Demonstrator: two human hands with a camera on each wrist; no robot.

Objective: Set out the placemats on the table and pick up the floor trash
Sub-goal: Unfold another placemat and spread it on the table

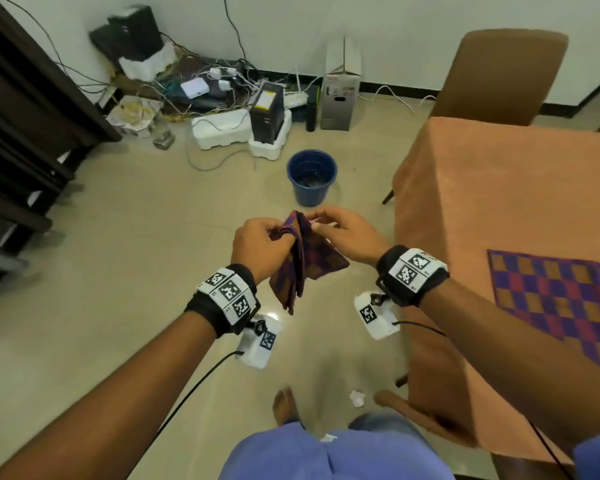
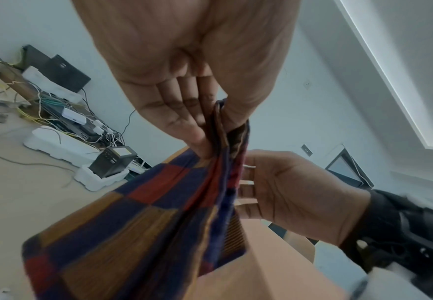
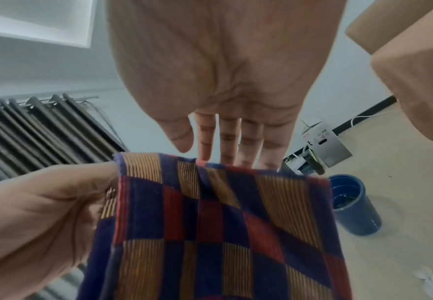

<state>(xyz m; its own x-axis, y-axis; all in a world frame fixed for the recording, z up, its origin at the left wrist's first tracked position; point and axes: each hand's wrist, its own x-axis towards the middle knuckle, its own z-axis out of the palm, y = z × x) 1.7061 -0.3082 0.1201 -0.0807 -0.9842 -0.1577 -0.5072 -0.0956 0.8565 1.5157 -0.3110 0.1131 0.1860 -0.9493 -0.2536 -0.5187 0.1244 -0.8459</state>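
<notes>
Both hands, left hand (image 1: 257,244) and right hand (image 1: 343,233), pinch bunched placemats (image 1: 302,265), count unclear; beyond them, blue bucket (image 1: 311,176) contents indistinct.

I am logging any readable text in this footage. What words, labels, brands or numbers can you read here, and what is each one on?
No text can be read in these views.
Cardboard box: red and dark print, too blurred.
Black device: yellow label, too small.
Left wristband and right wristband: black-and-white square marker patterns; tiny characters beside them, too small.
Held placemats and placemat on the table: checks only, no text.
</notes>
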